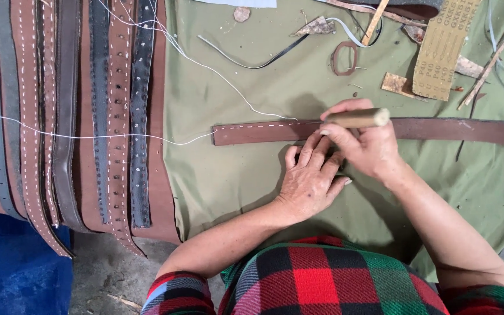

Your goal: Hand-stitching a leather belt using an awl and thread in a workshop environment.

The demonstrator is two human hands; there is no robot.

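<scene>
- A green cloth covers the worktop and lies under both hands and the work.
- A row of finished leather belts, brown, grey and black, some stitched in white and some punched with holes, lies side by side far to the left of the hands.
- A long brown leather strap runs across the cloth from left to right, passing directly under the right hand's grip; white stitches mark its left part up to the hand.
- The left hand lies flat, fingers spread, just below the grip, its fingertips pressing the strap's lower edge.
- The right hand is closed around a wooden tool handle, which lies level above the strap; the tool's tip is hidden by the fingers.
- A strip of tan sandpaper lies above and to the right of the grip.
- White thread trails left from the strap's end across the belts, and another length runs up and left from the grip.
- A small brown leather loop lies above the grip.
</scene>
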